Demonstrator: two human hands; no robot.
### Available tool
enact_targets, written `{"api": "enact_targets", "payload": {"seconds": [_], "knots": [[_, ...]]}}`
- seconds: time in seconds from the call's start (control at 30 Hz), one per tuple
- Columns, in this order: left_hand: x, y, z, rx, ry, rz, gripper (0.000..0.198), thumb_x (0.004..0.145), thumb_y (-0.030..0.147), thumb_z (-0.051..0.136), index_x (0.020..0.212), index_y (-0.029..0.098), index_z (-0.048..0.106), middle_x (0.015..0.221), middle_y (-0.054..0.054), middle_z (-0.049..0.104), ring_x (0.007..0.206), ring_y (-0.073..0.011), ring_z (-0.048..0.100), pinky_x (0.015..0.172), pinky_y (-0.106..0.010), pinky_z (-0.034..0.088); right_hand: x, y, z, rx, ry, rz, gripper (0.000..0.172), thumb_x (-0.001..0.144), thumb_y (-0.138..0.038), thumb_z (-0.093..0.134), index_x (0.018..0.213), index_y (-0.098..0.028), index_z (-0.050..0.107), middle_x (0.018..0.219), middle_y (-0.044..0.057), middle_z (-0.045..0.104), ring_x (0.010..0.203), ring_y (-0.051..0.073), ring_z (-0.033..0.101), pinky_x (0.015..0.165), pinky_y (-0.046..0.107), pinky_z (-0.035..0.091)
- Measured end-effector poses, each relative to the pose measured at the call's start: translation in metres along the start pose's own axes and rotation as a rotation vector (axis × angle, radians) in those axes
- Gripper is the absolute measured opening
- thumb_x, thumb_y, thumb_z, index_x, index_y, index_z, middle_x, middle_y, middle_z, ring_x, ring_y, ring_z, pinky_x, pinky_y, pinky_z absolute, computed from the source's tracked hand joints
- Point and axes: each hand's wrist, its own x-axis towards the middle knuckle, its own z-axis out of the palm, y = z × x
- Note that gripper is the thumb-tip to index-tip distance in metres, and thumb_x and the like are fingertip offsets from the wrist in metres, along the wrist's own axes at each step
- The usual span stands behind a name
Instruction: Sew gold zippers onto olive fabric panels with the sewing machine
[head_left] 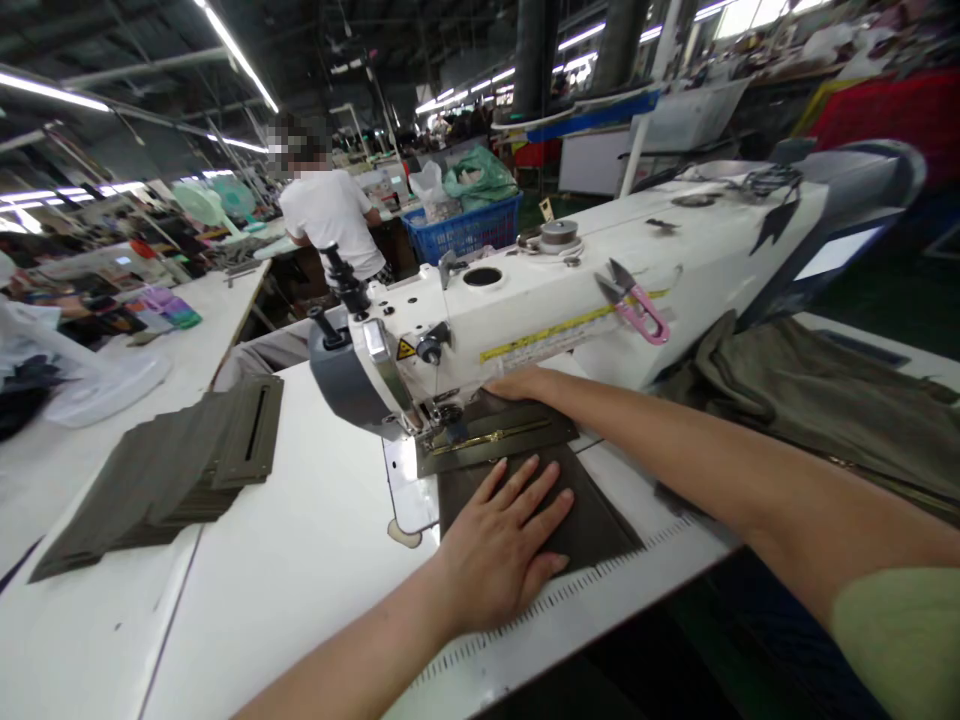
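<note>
My left hand (501,540) lies flat with fingers spread on a dark olive fabric piece (592,525) on the white sewing table (315,540). The fabric runs under the presser foot (439,420) of a white industrial sewing machine (570,280); a zipper with a gold line (495,437) shows on it. My right hand (517,385) reaches behind the fabric, under the machine's arm. Its fingers are mostly hidden, resting by the far edge of the zipper piece.
A stack of olive cut pieces (172,470) lies on the table's left. Pink thread snips (637,305) sit on the machine. An olive garment heap (817,390) lies at right. A person in a white shirt (334,215) works beyond, near a blue basket (465,230).
</note>
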Motion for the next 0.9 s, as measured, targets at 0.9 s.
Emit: {"api": "enact_targets", "payload": {"seconds": [0.9], "knots": [[-0.065, -0.075, -0.007, 0.369, 0.418, -0.217, 0.02, 0.088, 0.013, 0.043, 0.1, 0.013, 0.059, 0.102, -0.01, 0.063, 0.095, -0.0204, 0.059, 0.091, -0.039, 0.043, -0.105, -0.065, -0.009, -0.014, 0.243, -0.115, 0.036, 0.08, -0.041, 0.056, 0.109, -0.019, 0.058, 0.09, 0.007, 0.056, 0.087, 0.023, 0.049, 0.076, 0.034, 0.037]]}}
